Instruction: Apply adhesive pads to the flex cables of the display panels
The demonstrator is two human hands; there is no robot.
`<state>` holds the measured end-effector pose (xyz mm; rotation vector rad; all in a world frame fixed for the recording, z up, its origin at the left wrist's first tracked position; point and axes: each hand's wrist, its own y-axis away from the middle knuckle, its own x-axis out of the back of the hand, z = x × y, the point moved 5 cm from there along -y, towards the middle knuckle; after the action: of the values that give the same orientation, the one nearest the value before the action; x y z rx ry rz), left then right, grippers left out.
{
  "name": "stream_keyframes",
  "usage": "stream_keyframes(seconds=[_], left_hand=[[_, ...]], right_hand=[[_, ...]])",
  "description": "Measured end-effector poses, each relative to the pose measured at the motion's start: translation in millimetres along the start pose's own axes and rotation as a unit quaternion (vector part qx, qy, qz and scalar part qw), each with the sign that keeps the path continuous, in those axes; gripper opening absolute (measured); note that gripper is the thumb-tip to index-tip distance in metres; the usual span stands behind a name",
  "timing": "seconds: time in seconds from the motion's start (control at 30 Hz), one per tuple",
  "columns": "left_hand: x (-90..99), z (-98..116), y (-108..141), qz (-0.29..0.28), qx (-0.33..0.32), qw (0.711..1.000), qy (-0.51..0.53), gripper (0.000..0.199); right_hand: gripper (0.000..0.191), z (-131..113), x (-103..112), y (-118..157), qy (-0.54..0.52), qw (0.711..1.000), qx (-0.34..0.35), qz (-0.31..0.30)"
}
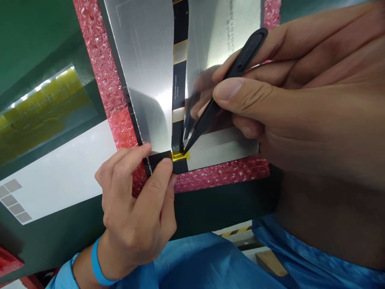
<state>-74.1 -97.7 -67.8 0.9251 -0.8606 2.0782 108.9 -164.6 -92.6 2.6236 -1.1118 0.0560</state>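
Note:
My right hand (255, 88) pinches black tweezers (207, 108) between thumb and fingers. The tips of the tweezers meet a small piece of yellow tape (179, 155) at the lower end of a black flex cable (179, 86). This cable runs along the silver metal back of a flat display panel (147, 76). My left hand (136, 204) is closed at the panel's lower left corner, thumb against the tape and forefinger on the panel's edge. Whether the tape is fully stuck down cannot be seen.
Pink bubble wrap (100, 68) borders the panel on a green work surface (216, 208). To the left lie a clear sheet with yellow tape pieces (45, 104) and a white sheet with grey squares (66, 172). A red object (9, 261) sits at lower left.

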Motion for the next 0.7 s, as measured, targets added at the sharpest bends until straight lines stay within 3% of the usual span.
stream_keyframes(seconds=[0.1, 0.7], left_hand=[[0.0, 0.4, -0.8, 0.004, -0.004, 1.000, 0.002, 0.019], [-2.0, 1.7, -1.4, -0.016, -0.019, 1.000, 0.002, 0.024]], right_hand=[[0.017, -2.1, 1.4, -0.7, 0.066, 0.997, -0.007, 0.033], [0.013, -3.2, 0.1, -0.4, 0.045, 0.999, -0.004, 0.030]])
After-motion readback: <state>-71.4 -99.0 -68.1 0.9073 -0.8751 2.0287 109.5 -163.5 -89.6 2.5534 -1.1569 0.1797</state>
